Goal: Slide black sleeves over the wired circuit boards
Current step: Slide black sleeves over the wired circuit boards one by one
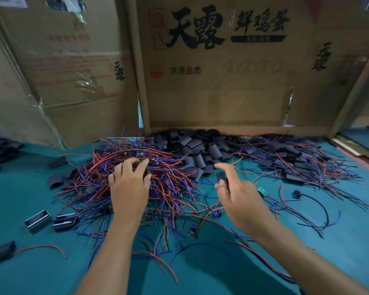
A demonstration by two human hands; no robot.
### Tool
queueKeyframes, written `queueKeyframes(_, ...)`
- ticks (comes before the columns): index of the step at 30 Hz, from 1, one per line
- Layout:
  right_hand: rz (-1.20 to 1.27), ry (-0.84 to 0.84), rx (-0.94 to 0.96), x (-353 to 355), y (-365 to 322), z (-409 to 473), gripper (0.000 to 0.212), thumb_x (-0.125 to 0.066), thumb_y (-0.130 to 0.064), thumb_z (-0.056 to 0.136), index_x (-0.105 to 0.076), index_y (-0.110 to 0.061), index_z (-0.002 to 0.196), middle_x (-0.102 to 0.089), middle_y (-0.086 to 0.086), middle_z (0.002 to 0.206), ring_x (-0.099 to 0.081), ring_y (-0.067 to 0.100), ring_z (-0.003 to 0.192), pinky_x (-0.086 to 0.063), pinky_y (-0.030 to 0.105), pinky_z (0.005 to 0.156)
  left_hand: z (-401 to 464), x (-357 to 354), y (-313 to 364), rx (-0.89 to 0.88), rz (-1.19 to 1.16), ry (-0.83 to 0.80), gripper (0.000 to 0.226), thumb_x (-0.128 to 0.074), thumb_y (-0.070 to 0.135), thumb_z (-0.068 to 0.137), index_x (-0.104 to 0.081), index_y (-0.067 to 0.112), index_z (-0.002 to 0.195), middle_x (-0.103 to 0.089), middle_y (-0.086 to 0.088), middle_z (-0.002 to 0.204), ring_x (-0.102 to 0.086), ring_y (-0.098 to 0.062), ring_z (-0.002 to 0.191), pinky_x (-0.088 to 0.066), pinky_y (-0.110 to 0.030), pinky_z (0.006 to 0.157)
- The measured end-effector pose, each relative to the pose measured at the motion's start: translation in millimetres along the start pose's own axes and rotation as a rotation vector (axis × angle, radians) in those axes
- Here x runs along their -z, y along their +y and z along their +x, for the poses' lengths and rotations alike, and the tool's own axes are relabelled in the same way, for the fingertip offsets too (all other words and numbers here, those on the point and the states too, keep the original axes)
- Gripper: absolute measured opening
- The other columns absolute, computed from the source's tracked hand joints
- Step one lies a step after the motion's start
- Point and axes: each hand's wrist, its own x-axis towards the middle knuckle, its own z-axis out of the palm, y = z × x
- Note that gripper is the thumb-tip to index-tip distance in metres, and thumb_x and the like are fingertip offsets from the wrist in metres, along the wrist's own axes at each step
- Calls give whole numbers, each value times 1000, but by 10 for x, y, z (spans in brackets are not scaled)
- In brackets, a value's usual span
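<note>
Green table (30,273): left hand (129,188) claws wire pile (168,184); right hand (241,194) pinches black sleeve (222,177).

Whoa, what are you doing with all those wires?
A person is putting black sleeves onto little circuit boards with red and blue wires. The left hand is reaching into the big tangled pile of wired boards, fingers curled into it. The right hand pinches one black sleeve between thumb and fingers. More empty sleeves are heaped behind, against the cardboard wall. On the right lies a pile that looks already sleeved. Everything sits on a green table.
</note>
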Motion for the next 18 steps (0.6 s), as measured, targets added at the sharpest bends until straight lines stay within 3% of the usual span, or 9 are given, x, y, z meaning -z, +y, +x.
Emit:
queueKeyframes(4,131,88,-171,25,222,-204,31,-40,-19,97,-45,-25,127,-70,7,79,-62,31,67,-50,47,68,-33,-40,-11,-91,82,26,24,-79,24,83,-73,22,106,-60,-2,117,-51,-30,109,-36,-45,89)
queueKeyframes(8,196,117,-221,87,341,-217,29,-42,-27,96,-41,-38,123,-69,5,73,-63,25,64,-51,47,62,0,113,49,-76,54,113,24,-79,26,81,-68,18,101,-60,-4,111,-52,-30,105,-37,-45,87)
queueKeyframes(10,236,120,-238,130,376,-230,28,-45,-32,96,-40,-40,122,-68,4,71,-63,24,63,-49,46,58,29,264,123,-138,-13,197,25,-78,27,83,-61,17,99,-63,-3,96,-55,-29,93,-39,-41,80)
queueKeyframes(12,258,129,-249,162,395,-219,28,-48,-36,96,-41,-40,122,-69,0,71,-64,21,63,-49,45,60,78,437,182,-76,-240,208,27,-74,32,87,-52,20,96,-63,1,78,-58,-23,72,-45,-37,65)
queueKeyframes(14,286,125,-253,180,401,-196,31,-53,-37,95,-40,-42,122,-70,-9,73,-66,14,66,-51,43,64,92,567,237,151,-616,149,29,-73,38,87,-50,24,97,-65,6,71,-62,-15,61,-46,-32,58)
queueKeyframes(16,298,116,-258,182,400,-181,36,-56,-37,94,-40,-40,126,-71,-12,74,-66,12,68,-54,44,64,94,651,276,382,-1036,45,28,-71,36,90,-56,21,108,-73,0,77,-64,-13,59,-48,-27,60)
queueKeyframes(18,275,107,-250,177,397,-180,39,-58,-35,93,-42,-37,129,-71,-12,78,-65,8,69,-54,36,66,99,707,292,497,-1367,-50,27,-66,33,91,-63,12,109,-77,-2,88,-63,-13,60,-49,-21,58)
